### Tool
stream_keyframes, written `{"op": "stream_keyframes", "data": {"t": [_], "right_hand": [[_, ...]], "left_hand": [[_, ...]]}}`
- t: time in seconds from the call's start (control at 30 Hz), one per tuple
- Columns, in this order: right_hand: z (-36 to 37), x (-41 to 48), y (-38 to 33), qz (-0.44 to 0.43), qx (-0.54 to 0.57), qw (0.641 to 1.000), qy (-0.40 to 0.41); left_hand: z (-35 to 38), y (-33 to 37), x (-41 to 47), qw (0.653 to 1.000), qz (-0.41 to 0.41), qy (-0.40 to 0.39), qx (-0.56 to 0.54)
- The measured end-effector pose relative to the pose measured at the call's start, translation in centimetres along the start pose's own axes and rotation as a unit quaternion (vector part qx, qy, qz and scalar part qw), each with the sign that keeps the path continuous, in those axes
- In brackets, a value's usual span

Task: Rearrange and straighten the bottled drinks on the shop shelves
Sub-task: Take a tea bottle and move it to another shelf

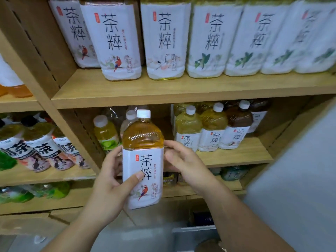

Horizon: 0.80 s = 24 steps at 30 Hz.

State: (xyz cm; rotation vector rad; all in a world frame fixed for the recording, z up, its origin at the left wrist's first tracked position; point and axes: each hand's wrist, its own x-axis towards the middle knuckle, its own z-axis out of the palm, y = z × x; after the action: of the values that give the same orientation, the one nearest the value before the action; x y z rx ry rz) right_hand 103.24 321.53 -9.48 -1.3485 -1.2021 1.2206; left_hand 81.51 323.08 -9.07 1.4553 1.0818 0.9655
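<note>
I hold a large tea bottle (142,160) upright in front of the shelves; it has amber liquid, a white cap and a white label with a red parrot. My left hand (112,179) grips its left side, thumb across the label. My right hand (183,160) curls around its right side, fingertips at the label's top edge. Behind the bottle, the middle shelf (236,157) carries three similar bottles (212,131) on the right and a green-labelled bottle (105,133) on the left.
The upper shelf (163,91) bears a row of several large white-labelled tea bottles (165,40). A neighbouring bay on the left holds tilted dark-lettered bottles (41,151). A grey panel (300,179) stands close at right. Lower shelves hold green bottles (54,191).
</note>
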Motion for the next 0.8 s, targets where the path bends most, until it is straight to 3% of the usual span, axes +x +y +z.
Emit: {"op": "stream_keyframes", "data": {"t": [0.3,0.5,0.63,0.8], "right_hand": [[-8.5,-6.8,2.5,0.005,0.076,0.991,0.112],[-14.6,-10.8,5.6,-0.011,0.096,0.969,0.23],[-18.9,-10.9,7.4,-0.016,0.094,0.947,0.307],[-24.0,-8.8,8.8,-0.023,0.036,0.94,0.337]], "left_hand": [[11.6,1.1,3.0,0.99,0.033,-0.138,0.003],[21.4,1.6,6.3,0.948,0.029,-0.299,0.105],[27.9,2.5,7.9,0.928,0.046,-0.326,0.171],[32.8,2.3,11.2,0.928,0.016,-0.312,0.202]]}}
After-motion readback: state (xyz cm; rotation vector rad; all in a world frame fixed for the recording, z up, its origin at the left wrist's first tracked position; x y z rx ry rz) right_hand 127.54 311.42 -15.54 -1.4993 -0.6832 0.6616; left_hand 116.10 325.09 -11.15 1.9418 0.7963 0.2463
